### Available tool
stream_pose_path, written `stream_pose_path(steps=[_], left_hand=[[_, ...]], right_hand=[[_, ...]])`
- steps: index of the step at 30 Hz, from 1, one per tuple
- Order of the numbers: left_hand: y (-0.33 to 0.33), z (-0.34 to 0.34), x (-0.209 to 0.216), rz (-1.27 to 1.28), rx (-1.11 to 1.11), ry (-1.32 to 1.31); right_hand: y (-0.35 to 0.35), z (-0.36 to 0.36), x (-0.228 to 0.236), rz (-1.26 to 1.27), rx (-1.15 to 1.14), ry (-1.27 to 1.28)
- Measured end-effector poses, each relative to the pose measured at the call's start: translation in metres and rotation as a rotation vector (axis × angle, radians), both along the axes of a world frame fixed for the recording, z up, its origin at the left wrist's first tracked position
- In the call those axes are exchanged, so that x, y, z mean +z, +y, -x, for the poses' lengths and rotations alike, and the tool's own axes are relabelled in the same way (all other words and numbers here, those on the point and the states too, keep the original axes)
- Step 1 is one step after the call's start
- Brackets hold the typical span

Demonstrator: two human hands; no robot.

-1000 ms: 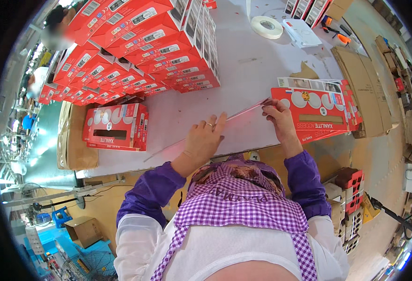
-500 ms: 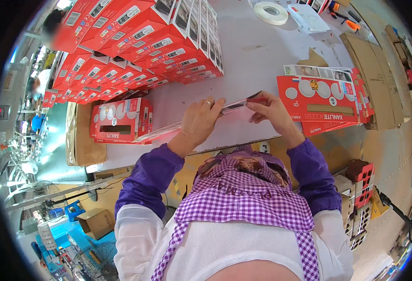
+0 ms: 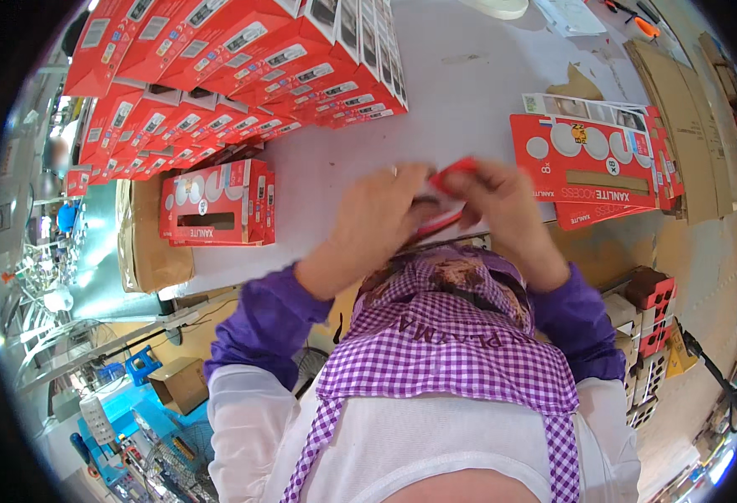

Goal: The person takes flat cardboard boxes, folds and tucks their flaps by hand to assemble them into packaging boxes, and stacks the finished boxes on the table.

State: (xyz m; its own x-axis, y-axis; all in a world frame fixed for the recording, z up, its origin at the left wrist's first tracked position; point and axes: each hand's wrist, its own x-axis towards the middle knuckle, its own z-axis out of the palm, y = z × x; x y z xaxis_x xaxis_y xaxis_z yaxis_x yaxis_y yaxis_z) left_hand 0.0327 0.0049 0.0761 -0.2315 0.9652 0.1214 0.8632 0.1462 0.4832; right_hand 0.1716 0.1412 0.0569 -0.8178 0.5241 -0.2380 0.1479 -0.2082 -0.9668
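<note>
While the right hand [image 3: 503, 201] had its fingers clamped on a red carton [image 3: 441, 223], the left hand's [image 3: 375, 220] grip was too blurred to tell. The carton, edge-on moments earlier, showed bent red faces by the table's [image 3: 318, 168] near edge, suggesting shaping; red boxes [image 3: 339, 88] stood far left.

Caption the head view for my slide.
Left hand and right hand hold a blurred red item; red boxes stand stacked to the left.
</note>
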Motion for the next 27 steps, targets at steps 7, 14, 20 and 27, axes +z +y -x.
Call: stream_pose_path(steps=[7, 14, 20, 27], left_hand=[[0.003, 0.014, -0.027, 0.259, 0.032, 0.173], [-0.001, -0.010, -0.039, 0.281, -0.057, 0.257], [0.009, -0.029, -0.055, 0.363, -0.064, 0.342], [0.033, -0.026, -0.071, 0.357, -0.099, 0.364]], right_hand=[[0.036, -0.022, -0.050, 0.201, -0.140, 0.000], [0.041, -0.041, -0.048, 0.154, 0.013, -0.148], [0.029, -0.058, -0.047, 0.364, -0.032, -0.386], [0.057, -0.048, -0.044, 0.297, 0.058, -0.304]])
